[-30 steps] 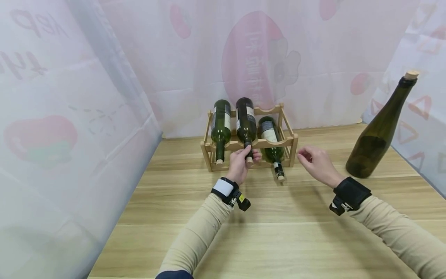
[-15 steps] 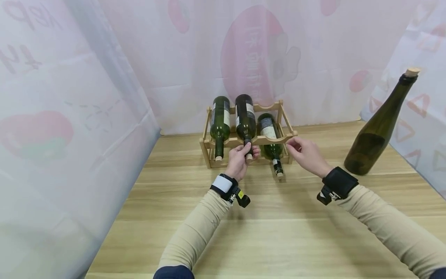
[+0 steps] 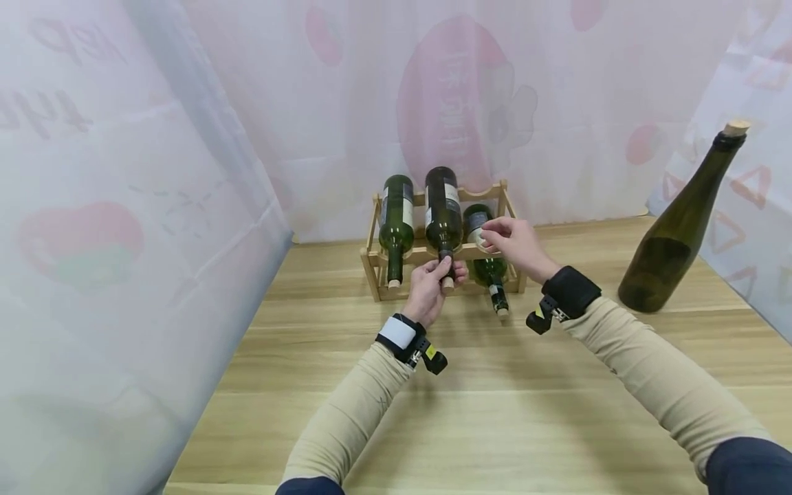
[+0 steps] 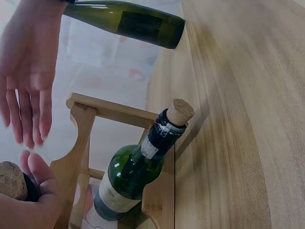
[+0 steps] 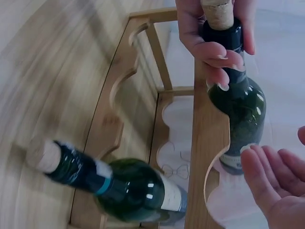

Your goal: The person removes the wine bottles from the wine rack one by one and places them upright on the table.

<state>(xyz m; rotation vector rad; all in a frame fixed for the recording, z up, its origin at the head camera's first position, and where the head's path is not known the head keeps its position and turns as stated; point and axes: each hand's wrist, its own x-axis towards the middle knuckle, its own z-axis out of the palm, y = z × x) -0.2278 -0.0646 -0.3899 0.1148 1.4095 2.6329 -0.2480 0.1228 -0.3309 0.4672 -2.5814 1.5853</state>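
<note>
My left hand (image 3: 427, 289) grips the neck of a dark corked wine bottle (image 3: 443, 213), which lies on the upper tier of a wooden wine rack (image 3: 370, 278). In the right wrist view, its fingers (image 5: 212, 51) curl round that neck just behind the cork (image 5: 220, 15). My right hand (image 3: 518, 246) hovers over the rack's right side with its fingers extended and holding nothing, close to the same bottle. Left of the gripped bottle lies a green wine bottle (image 3: 396, 223), neck toward me. Another corked wine bottle (image 4: 119, 183) rests tilted in the lower tier at right.
A tall corked green bottle (image 3: 665, 254) stands upright at the right of the wooden table (image 3: 470, 426). Printed fabric (image 3: 346, 103) hangs behind the rack and along both sides.
My right hand has moved left, from beside the rack to over its right upper slot. The left hand keeps its grip on the wine bottle's neck.
</note>
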